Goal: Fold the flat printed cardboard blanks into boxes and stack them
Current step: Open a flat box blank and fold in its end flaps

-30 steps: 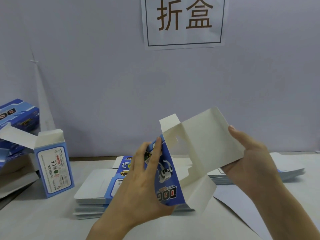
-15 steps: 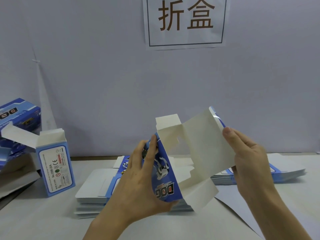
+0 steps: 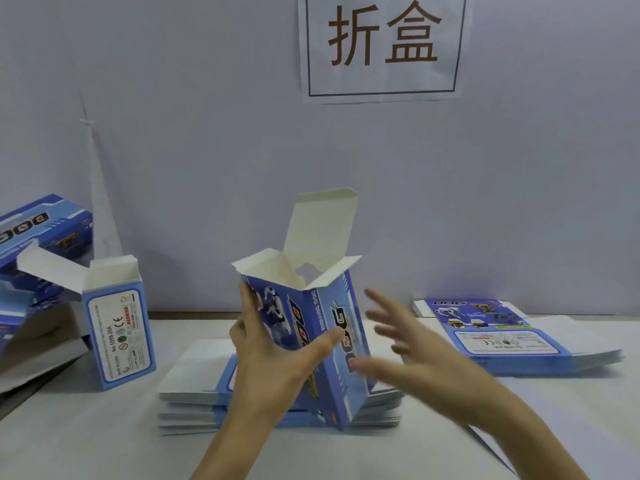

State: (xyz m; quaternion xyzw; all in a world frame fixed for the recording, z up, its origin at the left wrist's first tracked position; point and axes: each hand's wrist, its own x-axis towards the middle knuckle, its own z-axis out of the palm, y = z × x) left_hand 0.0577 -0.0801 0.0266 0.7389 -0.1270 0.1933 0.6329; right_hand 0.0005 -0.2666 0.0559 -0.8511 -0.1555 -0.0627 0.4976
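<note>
While a finished box [image 3: 119, 327] waits at the left, the left hand [image 3: 273, 358] grips the new box [image 3: 341, 317], now turned upright over the blank pile [image 3: 194, 386]; the right hand [image 3: 415, 351] has let go, fingers spread, so only the top flaps seem left.

Your left hand [image 3: 273, 355] gripping the upright blue box [image 3: 336, 306], top flaps [image 3: 322, 230] open, your right hand [image 3: 415, 351] blurred with fingers spread beside it, stack of flat blanks [image 3: 194, 379] behind, folded box [image 3: 117, 327] standing left.
</note>
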